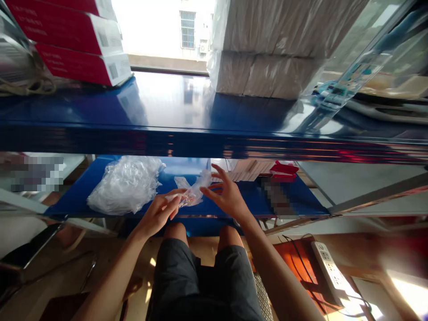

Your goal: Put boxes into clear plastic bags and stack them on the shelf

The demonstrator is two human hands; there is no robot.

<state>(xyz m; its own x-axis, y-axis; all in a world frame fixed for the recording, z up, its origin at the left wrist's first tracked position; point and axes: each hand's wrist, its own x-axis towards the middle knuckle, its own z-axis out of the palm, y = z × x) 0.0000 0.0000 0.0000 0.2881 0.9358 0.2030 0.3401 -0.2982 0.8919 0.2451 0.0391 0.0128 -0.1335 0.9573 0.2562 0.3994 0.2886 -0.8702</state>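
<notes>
A crumpled clear plastic bag [190,196] is at the front of the blue lower shelf [182,167]. My left hand [161,211] pinches the bag's left side, with fingers closed on it. On the other side, my right hand [224,195] has its fingers spread and bent beside the bag; no grip on it shows. Whether the right fingertips touch the plastic I cannot tell. Left of the hands lies a large heap of clear plastic bags [127,185]. Behind the right hand stands a row of white boxes [250,168].
An upper blue shelf [174,100] crosses above my hands. It bears red and white boxes [76,49] and plastic-wrapped grey boxes [267,71]. Small red boxes [284,169] sit at the lower shelf's right. A power strip [329,267] lies at the lower right.
</notes>
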